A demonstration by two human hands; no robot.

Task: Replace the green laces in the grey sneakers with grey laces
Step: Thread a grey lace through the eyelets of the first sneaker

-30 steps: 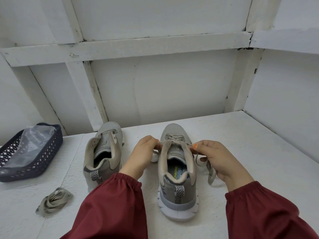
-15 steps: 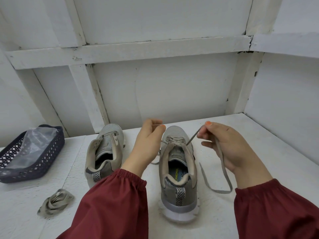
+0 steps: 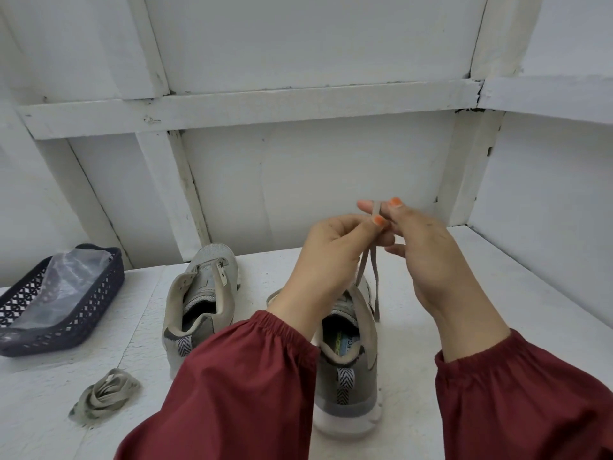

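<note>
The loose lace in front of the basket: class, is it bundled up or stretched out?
Bundled up: the lace lies as a compact heap of overlapping loops on the white surface.

L grip & R grip raised close together, fingertips meeting, both pinching lace, forearms angled inward

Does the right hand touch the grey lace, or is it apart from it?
Touching. The head view shows the grey lace lying over a raised finger of the right hand, with no gap between them.
</note>
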